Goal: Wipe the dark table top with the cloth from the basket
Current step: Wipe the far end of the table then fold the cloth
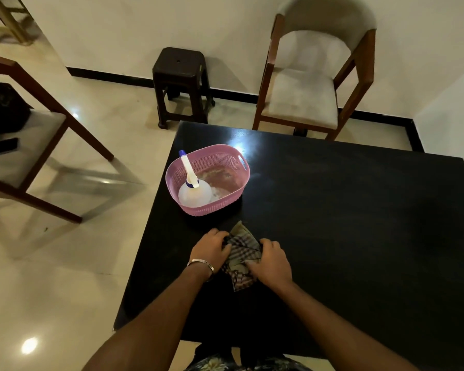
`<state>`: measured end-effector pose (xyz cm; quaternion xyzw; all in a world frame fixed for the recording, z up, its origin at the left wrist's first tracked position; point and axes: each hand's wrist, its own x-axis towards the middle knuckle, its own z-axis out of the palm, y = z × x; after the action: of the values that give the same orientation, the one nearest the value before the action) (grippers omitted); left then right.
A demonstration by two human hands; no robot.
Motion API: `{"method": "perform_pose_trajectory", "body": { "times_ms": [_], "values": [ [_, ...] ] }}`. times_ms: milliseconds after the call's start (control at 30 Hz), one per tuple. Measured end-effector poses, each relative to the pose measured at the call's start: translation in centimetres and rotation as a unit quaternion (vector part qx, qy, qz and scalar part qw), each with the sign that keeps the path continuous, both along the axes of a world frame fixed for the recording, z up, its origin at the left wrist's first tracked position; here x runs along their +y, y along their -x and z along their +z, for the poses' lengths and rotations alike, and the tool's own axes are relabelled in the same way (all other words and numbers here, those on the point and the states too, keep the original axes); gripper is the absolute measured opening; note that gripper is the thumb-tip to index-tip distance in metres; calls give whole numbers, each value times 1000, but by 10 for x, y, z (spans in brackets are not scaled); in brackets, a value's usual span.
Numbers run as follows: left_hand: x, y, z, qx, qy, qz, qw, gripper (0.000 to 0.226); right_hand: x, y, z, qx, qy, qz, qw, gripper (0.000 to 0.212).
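A checked cloth (243, 257) is bunched on the dark table top (346, 223), near the table's near-left part, just in front of the pink basket (208, 207). The cloth is gripped on both sides: the left hand (210, 250) is closed on its left edge, fingers curled into the fabric, and the right hand (269, 259) is closed on its right edge, knuckles up. One corner of the cloth is seen sticking out toward the basket, another hanging back between the wrists. A metal bracelet (201, 264) is worn on the left wrist. The basket is placed on the left side of the table, apart from the cloth, and a translucent spray bottle (194, 192) with a white and blue nozzle is leaned inside it against the left wall; a reddish, stained-looking bottom is seen in the rest of the basket. Beyond the far edge of the table, a dark stool (181, 81) is set far left and a cushioned wooden chair (314, 84) far right, both against the wall. Another wooden chair (38, 135) is seen at the left on the glossy floor
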<state>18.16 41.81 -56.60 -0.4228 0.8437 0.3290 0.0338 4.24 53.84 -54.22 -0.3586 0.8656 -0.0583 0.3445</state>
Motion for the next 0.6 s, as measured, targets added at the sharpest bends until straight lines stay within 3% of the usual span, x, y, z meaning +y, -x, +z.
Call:
{"method": "perform_pose_trajectory", "body": {
  "times_ms": [167, 300, 500, 600],
  "values": [
    [1, -6, -2, -3, 8, -6, 1000, 38, -16, -14, 4, 23, -46, -12, 999, 71],
    [-4, -20, -3, -4, 14, 7, 1000, 38, -27, -28, 3, 9, -63, 18, 998, 57],
    [-20, -53, -1, -17, 19, 20, 999, 47, -33, -63, 0, 3, 18, 70, 997, 40],
    [-29, -72, 1, -31, 10, 33, 999, 48, -36, -80, -3, -61, 63, 88, 992, 30]
  ]
}}
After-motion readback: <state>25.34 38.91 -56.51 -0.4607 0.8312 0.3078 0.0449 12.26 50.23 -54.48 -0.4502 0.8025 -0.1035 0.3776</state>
